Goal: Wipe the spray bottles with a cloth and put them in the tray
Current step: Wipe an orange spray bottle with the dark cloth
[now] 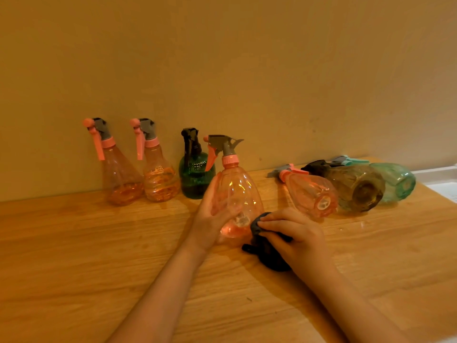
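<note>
Your left hand [210,214] steadies the upright pink bottle [241,199] at worktop [74,256] centre while your right hand [294,237] presses the bunched dark cloth [262,225] at its 4 o'clock base: wiping underway; no tray in view for placing.

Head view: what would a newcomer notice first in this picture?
First, the pink bottle at centre, held upright by the left hand while the right hand presses a dark cloth against its base. Then three bottles standing by the wall on the left and three lying on the right.
</note>
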The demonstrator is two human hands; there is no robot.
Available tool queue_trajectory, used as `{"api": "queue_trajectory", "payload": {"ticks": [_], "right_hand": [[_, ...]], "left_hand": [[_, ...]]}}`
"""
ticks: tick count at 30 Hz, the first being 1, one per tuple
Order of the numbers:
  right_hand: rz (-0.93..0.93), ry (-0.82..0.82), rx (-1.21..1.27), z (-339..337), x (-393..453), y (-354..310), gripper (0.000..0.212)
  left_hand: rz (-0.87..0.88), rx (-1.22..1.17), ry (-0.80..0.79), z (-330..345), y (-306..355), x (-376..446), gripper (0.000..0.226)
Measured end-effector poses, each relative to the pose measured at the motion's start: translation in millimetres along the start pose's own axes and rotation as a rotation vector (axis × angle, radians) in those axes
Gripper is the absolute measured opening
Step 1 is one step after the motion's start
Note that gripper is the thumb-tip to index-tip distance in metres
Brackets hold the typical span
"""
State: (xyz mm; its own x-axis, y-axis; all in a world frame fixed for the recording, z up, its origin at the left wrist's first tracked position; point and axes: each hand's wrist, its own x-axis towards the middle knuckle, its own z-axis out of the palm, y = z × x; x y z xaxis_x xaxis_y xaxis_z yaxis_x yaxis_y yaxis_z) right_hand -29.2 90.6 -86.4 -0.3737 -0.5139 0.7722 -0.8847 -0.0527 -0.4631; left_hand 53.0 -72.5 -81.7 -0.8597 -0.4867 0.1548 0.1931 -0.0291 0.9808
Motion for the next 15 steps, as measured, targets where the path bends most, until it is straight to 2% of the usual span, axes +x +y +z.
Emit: {"api": "queue_trajectory", "payload": {"ticks": [5,11,13,15], "right_hand": [[0.015,0.005,0.035,0,0,-2,0.012],[0.234,0.107,0.197,2,18,-16,0.027],[0.278,0.083,0.192,2,30,-20,0.034],[0.294,0.060,0.162,1,46,-23,0.034]], "left_hand": [[-0.001,-0.007,-0.023,1,-1,-1,0.087],[-0.014,0.023,-0.021,5,4,-1,0.095],[-0.019,0.012,-0.008,3,3,-1,0.104],[-0.017,-0.004,-0.016,2,3,-2,0.100]]}}
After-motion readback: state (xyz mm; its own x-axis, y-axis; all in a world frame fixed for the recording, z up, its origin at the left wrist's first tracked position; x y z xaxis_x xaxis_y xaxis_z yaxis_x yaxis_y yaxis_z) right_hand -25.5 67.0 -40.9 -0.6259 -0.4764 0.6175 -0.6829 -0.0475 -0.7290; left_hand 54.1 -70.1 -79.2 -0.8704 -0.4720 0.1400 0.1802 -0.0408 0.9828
